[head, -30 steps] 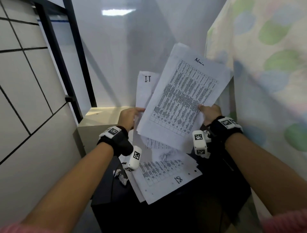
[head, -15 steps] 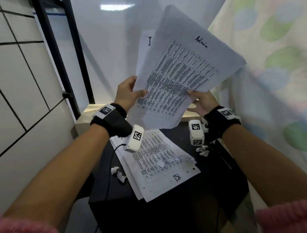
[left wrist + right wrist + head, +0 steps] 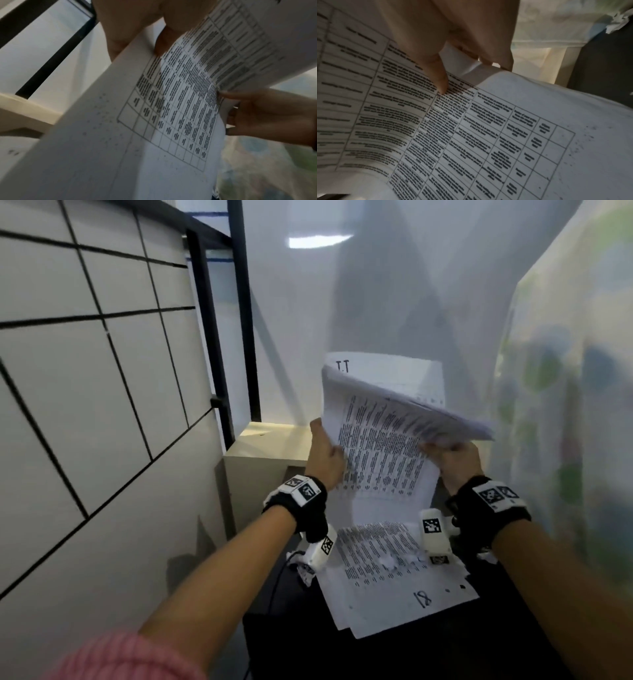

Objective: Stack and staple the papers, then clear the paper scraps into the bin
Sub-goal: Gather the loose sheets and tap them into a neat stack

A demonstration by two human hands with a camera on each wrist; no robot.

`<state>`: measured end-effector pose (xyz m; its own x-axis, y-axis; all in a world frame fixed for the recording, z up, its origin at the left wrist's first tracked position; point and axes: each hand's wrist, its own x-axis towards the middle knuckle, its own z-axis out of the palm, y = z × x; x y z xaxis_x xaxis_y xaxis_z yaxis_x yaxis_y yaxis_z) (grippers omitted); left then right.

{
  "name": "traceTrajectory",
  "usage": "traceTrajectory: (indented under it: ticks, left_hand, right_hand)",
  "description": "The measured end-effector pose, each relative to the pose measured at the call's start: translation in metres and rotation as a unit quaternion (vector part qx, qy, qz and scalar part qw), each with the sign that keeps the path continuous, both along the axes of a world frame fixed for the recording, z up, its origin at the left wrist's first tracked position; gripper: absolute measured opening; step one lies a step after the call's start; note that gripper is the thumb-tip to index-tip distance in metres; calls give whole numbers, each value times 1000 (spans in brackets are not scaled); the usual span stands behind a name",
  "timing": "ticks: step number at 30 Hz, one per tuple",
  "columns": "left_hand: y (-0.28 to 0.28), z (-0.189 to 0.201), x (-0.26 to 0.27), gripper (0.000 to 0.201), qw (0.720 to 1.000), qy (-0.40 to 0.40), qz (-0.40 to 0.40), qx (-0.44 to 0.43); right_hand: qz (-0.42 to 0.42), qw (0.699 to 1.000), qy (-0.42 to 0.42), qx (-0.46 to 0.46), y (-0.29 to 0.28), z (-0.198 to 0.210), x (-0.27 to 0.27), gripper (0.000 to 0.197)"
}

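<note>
Both hands hold a sheaf of printed papers (image 3: 383, 450) up in the air above a black table (image 3: 428, 655). My left hand (image 3: 325, 453) grips the sheaf's left edge, thumb on the front. My right hand (image 3: 452, 457) pinches the right edge, where the top sheets bend over. The left wrist view shows the printed table on the held papers (image 3: 171, 108) with the thumb on it; in the right wrist view my thumb (image 3: 440, 81) presses on the held papers (image 3: 471, 135). More printed sheets marked "18" (image 3: 394, 583) lie on the table, with small paper scraps (image 3: 390, 563) on them.
A crumpled scrap (image 3: 305, 571) lies at the table's left edge, another scrap (image 3: 486, 556) at the right by my wrist. A cream cabinet (image 3: 267, 446) stands behind the table. A tiled wall (image 3: 85, 405) is on the left, a patterned curtain (image 3: 565, 405) on the right.
The held sheaf has come lower and turned more upright, its top sheets now curling over to the right. The head view has shifted right and down.
</note>
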<state>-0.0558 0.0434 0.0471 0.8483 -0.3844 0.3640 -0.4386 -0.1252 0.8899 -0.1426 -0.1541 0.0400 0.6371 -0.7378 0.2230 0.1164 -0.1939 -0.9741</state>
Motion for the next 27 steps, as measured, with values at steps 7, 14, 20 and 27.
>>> traceTrajectory:
  ticks: [7, 14, 20, 27]
  left_hand:
    - [-2, 7, 7, 20, 998, -41, 40, 5]
    - [-13, 20, -10, 31, 991, -46, 112, 50]
    - [-14, -9, -14, 36, 999, 31, 31, 27]
    - [17, -58, 16, 56, 937, 115, 84, 317]
  right_hand:
    - [-16, 999, -23, -30, 9, 15, 14, 24]
    - [-31, 990, -70, -121, 34, 19, 2, 46]
    - [-10, 996, -14, -85, 46, 4, -11, 44]
    - [-80, 996, 18, -22, 31, -1, -15, 34]
